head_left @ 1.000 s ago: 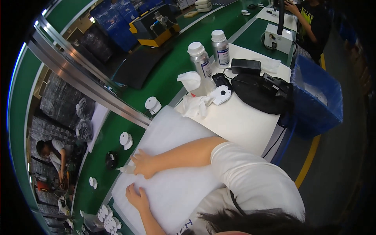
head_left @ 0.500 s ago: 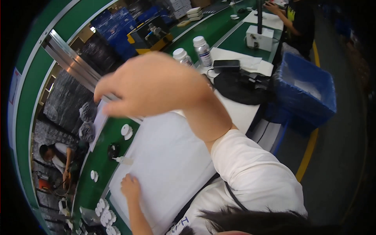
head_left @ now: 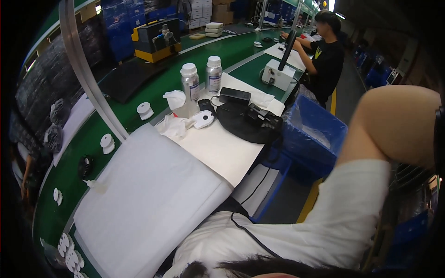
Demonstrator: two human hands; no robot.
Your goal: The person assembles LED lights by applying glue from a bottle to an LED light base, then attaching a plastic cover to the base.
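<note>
Far left on the green conveyor belt (head_left: 153, 92), small white round parts (head_left: 107, 142) sit scattered, with another cluster (head_left: 68, 252) down at the near end. Next comes the big white foam pad (head_left: 148, 199), lying bare on the bench, its long axis slanting from near left up toward far right. No hand rests on it. The left hand is out of sight altogether, so I cannot tell whether it is spread or closed. Beyond the pad lie crumpled white wipes (head_left: 172, 124), 2 metal bottles (head_left: 201, 79) with white caps, and a black bag (head_left: 248, 123). Then the blue bin (head_left: 313, 134). Far right, the person's right arm (head_left: 394, 125) is lifted high and bent, well apart from the pad; its hand is cut off by the edge, grip unknown. The pad lies down and left of that arm.
</note>
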